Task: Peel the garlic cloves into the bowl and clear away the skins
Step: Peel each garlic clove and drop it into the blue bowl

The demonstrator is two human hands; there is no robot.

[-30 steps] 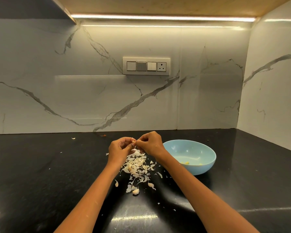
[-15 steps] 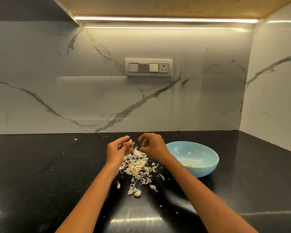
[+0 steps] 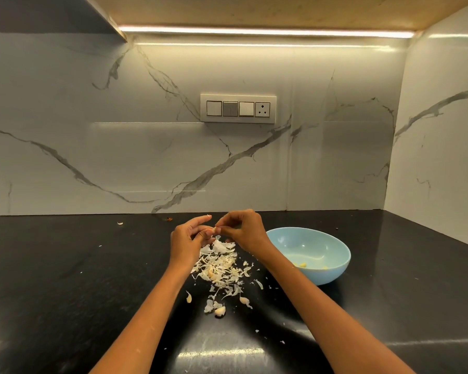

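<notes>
Above a heap of papery garlic skins on the black counter, both hands meet on one small garlic clove. My left hand holds the clove between thumb and fingers, its forefinger stretched out. My right hand pinches the clove's tip with curled fingers. A light blue bowl stands just right of my right wrist, with a few peeled yellow cloves inside. Unpeeled cloves lie at the near end of the heap.
The black counter runs to a marble wall behind and another wall on the right. A switch panel sits on the back wall. Stray skin flakes are scattered over the counter.
My hands drew apart half a second ago and have come back together on the clove. The camera view has shifted slightly.
</notes>
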